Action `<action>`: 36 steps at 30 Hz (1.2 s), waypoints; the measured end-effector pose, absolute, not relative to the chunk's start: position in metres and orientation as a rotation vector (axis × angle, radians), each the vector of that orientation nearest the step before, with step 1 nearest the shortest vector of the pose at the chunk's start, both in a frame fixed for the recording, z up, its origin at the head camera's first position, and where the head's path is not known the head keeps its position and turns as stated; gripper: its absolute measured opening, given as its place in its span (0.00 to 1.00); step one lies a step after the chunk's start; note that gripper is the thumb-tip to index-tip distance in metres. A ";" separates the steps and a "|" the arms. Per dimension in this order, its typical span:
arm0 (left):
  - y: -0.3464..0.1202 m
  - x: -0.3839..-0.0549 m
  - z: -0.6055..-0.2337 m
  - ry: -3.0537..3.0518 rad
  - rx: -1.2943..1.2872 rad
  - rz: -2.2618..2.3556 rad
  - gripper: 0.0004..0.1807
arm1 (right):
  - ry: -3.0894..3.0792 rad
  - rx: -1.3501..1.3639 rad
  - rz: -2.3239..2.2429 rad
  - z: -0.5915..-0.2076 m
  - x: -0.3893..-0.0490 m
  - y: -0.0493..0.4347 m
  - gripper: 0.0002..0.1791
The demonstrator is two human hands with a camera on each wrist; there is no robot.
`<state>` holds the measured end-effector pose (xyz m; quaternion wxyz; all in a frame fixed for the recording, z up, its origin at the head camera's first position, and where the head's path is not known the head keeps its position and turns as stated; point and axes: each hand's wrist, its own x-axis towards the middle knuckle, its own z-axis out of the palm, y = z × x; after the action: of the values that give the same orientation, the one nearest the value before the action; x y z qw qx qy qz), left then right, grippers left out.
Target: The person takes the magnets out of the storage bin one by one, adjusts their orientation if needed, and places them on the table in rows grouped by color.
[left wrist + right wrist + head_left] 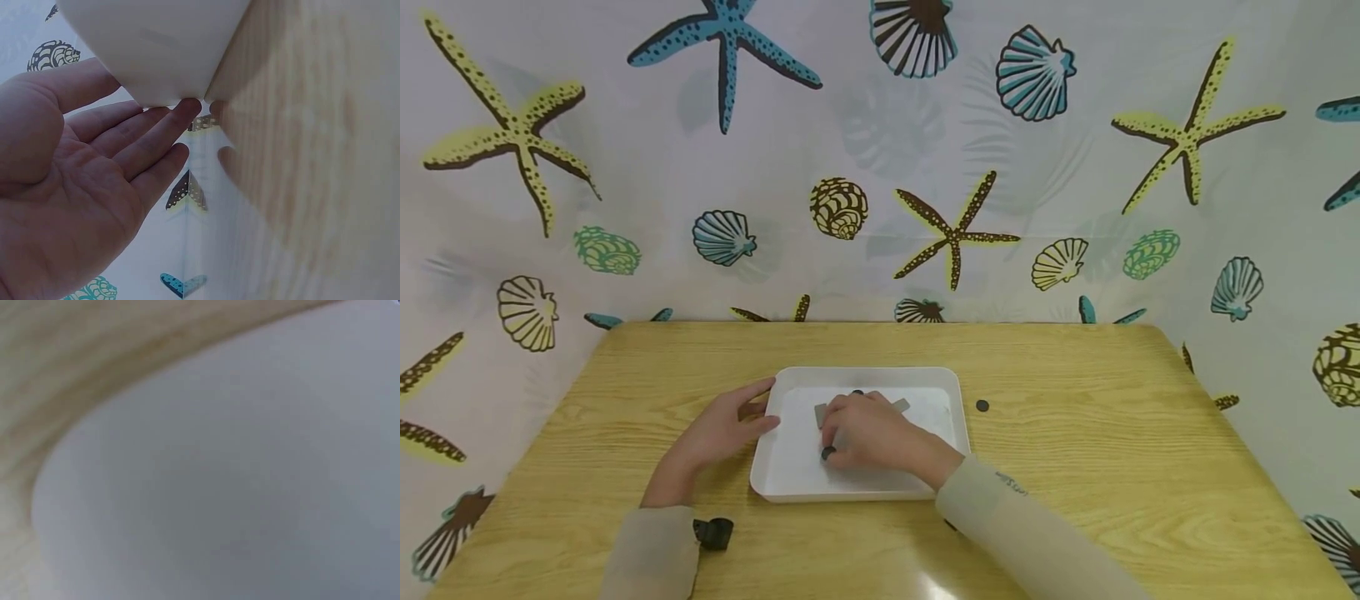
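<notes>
A shallow white tray (865,497) lies on the wooden table. My left hand (724,429) is at its left side, thumb and fingertips on the rim. In the left wrist view the fingers (150,147) stretch fairly straight toward the tray's wall (156,44). Inside the tray, my right hand (872,433) curls down, with a small black disc (828,452) pinched between thumb and fingertip. Partly covered by that hand are a grey flat piece (820,415), another grey piece (901,406) and a second black disc (857,392). Only the tray's blurred white surface (219,475) fills the right wrist view.
Another small black disc (982,406) lies on the wooden table (1090,417) just right of the tray. A dark object (951,525) shows partly beneath the right sleeve. A curtain (850,275) with shells and starfish hangs behind the table.
</notes>
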<state>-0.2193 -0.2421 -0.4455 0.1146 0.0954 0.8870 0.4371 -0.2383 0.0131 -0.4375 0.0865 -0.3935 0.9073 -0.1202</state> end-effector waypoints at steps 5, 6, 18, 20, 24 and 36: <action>-0.242 -0.220 -0.446 2.601 0.261 1.288 0.38 | 2.709 -1.167 -0.414 -0.429 -0.241 0.020 0.05; -0.242 -0.219 -0.446 2.604 0.263 1.286 0.38 | 2.712 -1.167 -0.420 -0.427 -0.241 0.021 0.05; -0.242 -0.218 -0.446 2.601 0.269 1.292 0.38 | 2.728 -1.140 -0.484 -0.415 -0.245 0.033 0.06; -0.242 -0.219 -0.446 2.603 0.273 1.293 0.38 | 2.738 -1.143 -0.493 -0.414 -0.246 0.036 0.06; -0.243 -0.218 -0.446 2.614 0.277 1.278 0.38 | 2.745 -1.130 -0.521 -0.410 -0.248 0.043 0.06; -0.245 -0.220 -0.449 2.591 0.301 1.318 0.39 | 2.734 -1.022 -0.632 -0.402 -0.249 0.060 0.06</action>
<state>-0.2195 -0.2454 -0.4489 0.1096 0.1023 0.8812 0.4483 -0.2486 0.0597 -0.4015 0.0773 -0.3412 0.9127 -0.2111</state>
